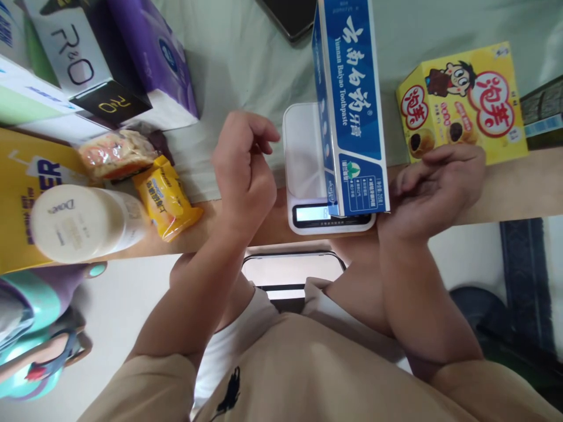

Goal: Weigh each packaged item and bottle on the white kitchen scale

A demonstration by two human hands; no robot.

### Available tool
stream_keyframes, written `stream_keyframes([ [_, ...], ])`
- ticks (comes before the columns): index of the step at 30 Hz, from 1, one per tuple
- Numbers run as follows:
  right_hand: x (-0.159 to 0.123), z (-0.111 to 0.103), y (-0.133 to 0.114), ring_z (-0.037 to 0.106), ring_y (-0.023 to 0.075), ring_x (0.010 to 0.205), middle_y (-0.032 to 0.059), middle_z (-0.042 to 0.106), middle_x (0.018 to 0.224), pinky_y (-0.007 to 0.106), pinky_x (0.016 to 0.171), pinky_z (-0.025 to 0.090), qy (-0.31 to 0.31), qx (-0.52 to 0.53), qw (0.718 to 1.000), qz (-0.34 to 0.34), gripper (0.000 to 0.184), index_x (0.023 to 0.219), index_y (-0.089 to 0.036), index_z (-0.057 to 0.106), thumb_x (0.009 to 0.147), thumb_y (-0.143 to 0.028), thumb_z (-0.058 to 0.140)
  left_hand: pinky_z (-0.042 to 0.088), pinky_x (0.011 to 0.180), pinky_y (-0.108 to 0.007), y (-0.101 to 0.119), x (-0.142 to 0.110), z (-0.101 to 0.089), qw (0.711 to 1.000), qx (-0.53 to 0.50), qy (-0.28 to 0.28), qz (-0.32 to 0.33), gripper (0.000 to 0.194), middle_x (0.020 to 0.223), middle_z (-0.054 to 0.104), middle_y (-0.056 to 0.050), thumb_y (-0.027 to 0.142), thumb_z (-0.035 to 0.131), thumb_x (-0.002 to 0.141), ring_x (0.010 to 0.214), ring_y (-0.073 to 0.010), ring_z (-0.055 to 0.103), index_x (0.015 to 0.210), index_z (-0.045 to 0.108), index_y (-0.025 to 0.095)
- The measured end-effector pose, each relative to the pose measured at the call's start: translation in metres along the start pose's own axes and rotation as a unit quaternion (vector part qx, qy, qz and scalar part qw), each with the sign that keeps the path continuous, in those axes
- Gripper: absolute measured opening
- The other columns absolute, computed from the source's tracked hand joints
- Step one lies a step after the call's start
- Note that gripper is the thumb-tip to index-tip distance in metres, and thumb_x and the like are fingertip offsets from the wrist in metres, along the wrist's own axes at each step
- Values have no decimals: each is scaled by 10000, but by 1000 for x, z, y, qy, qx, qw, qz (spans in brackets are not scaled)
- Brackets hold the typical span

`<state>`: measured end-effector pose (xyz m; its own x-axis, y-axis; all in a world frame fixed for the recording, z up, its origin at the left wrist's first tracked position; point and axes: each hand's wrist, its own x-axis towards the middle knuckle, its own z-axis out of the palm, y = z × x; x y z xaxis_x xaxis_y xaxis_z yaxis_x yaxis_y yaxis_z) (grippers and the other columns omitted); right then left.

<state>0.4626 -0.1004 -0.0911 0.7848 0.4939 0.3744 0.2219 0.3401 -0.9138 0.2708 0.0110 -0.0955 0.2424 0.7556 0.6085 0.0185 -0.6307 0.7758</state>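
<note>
A blue and white toothpaste box lies lengthwise on a small white kitchen scale, whose display faces me. My left hand hovers just left of the scale with fingers curled in a loose fist, holding nothing I can see. My right hand rests on the wooden table edge right of the scale, fingers loosely curled and empty, its fingertips close to the box's near end.
A yellow snack box stands right of the scale. At left lie a yellow packet, a wrapped biscuit, a white Dove bottle, and purple and white cartons. A dark tablet lies at the back.
</note>
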Motion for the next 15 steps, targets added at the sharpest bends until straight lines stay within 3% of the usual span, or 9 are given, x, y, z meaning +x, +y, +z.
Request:
stream_keyframes([
  [3,2,-1,3,330,32,375,-129,376,463,166,383,250,7,4,1000,5,170,806,-213,525,891,-357,494,374,670,-403,14,1,-2,998,25,-33,-50,352,696,505,-11,182,593,999,709,-182,502,662,523,253],
  [5,3,-2,4,325,30,375,-129,382,461,165,383,247,10,9,1000,1,171,802,-213,524,889,-358,498,338,637,-394,21,1,-2,996,11,-51,-79,353,622,440,2,149,573,964,622,-165,433,636,487,245],
  [9,2,-1,3,332,30,384,-122,382,469,164,396,253,11,11,1000,-6,165,802,-206,537,901,-330,492,259,553,-381,25,1,2,997,1,-39,-64,327,566,443,21,126,551,943,518,-144,357,636,531,237],
  [11,1,1,2,337,32,388,-118,378,469,163,397,250,10,13,1000,-7,161,804,-203,540,905,-314,485,278,553,-382,24,1,3,998,16,-36,-52,346,567,480,25,170,533,995,512,-151,390,659,565,246],
  [15,-1,3,-1,338,32,387,-116,364,475,161,394,256,1,20,1000,-9,166,803,-201,530,921,-302,473,380,637,-379,21,0,5,998,34,-53,-20,492,595,570,27,454,444,1127,566,-150,501,710,620,258],
])
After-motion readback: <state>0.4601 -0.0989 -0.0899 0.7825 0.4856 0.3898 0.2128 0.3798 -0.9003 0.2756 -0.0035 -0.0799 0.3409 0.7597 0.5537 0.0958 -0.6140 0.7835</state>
